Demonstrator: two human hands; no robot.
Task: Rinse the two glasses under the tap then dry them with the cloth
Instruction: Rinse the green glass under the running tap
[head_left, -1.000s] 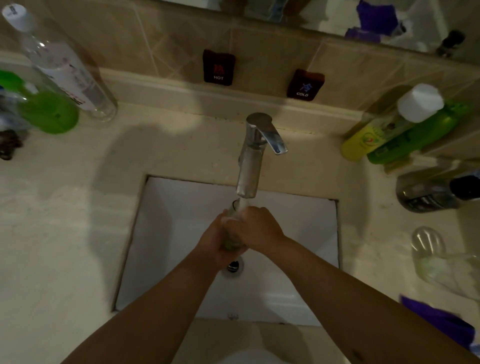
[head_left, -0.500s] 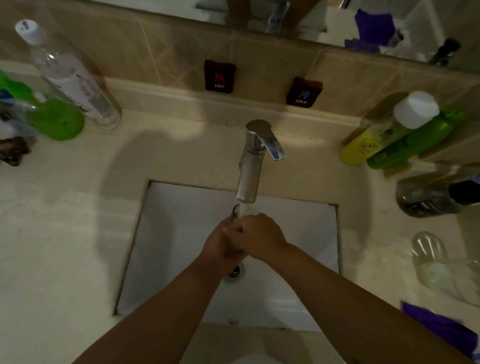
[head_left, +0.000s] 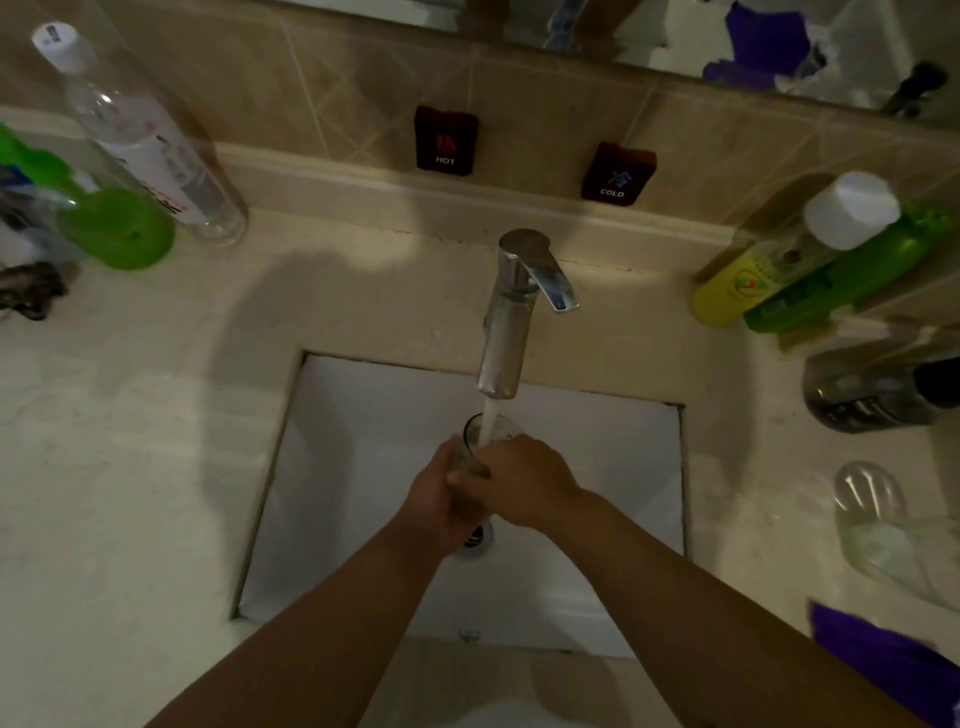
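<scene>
A clear glass (head_left: 493, 431) stands upright under the chrome tap (head_left: 511, 312), and a white stream of water runs into its mouth. My left hand (head_left: 434, 501) and my right hand (head_left: 519, 486) both grip the glass from opposite sides over the white sink (head_left: 363, 467). Only the rim and upper wall of the glass show above my fingers. A second clear glass (head_left: 878, 525) lies on its side on the counter at the right. The purple cloth (head_left: 893, 665) lies at the lower right edge.
Yellow (head_left: 769, 260) and green (head_left: 852, 275) bottles lean at the back right, with a dark bottle (head_left: 878, 389) lying below them. A clear bottle (head_left: 150, 145) and a green bottle (head_left: 104, 218) stand at the back left. Hot (head_left: 445, 140) and cold (head_left: 617, 171) tags hang on the wall.
My hands have stayed clasped round the glass under the tap. More of the rim shows above my fingers, and the running stream is plainer to see.
</scene>
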